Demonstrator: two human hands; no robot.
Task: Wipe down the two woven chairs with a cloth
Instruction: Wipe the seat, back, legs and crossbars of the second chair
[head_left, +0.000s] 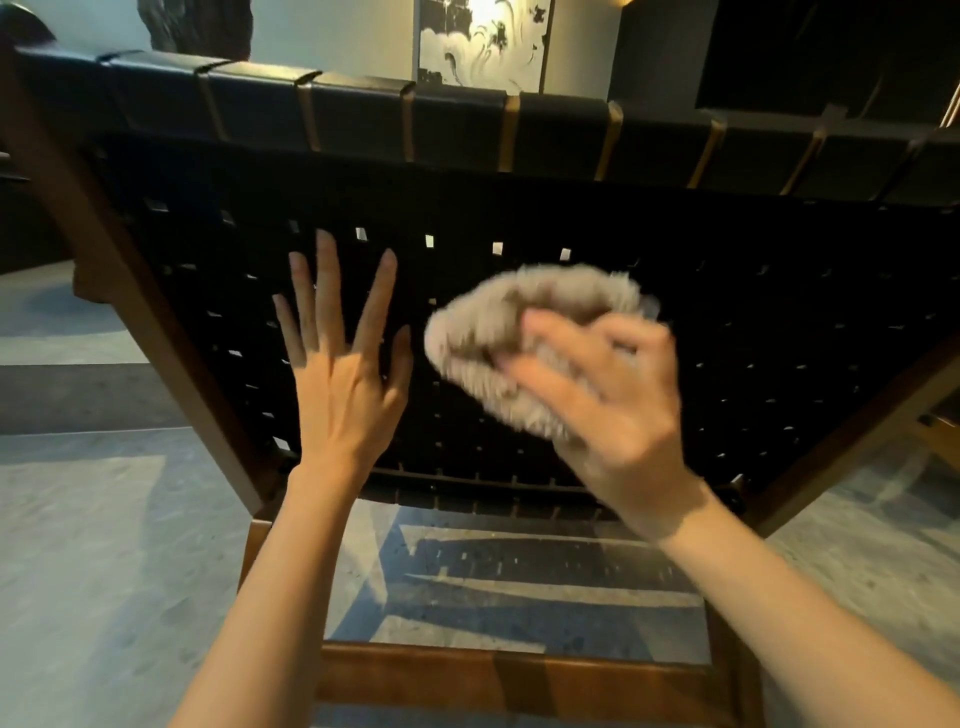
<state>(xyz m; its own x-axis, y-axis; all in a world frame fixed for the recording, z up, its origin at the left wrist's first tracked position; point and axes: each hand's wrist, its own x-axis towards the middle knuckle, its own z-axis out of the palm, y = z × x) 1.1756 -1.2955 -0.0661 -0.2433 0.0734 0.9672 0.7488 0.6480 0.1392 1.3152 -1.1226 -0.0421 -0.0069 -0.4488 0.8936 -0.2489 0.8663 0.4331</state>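
Note:
A chair with a black woven back (727, 322) and a brown wooden frame fills the view, seen from behind. My right hand (613, 410) grips a fluffy beige cloth (498, 332) bunched up and pressed against the middle of the woven panel; hand and cloth are blurred. My left hand (337, 364) lies flat on the weave to the left of the cloth, fingers spread, holding nothing. The chair's top rail (467, 119) is wrapped in black straps with brown gaps between them. A second chair is not clearly visible.
A brown wooden crossbar (519, 680) of the frame runs low near my forearms. Grey stone floor (104, 545) spreads to both sides and under the chair. A black-and-white painting (483, 41) hangs on the far wall.

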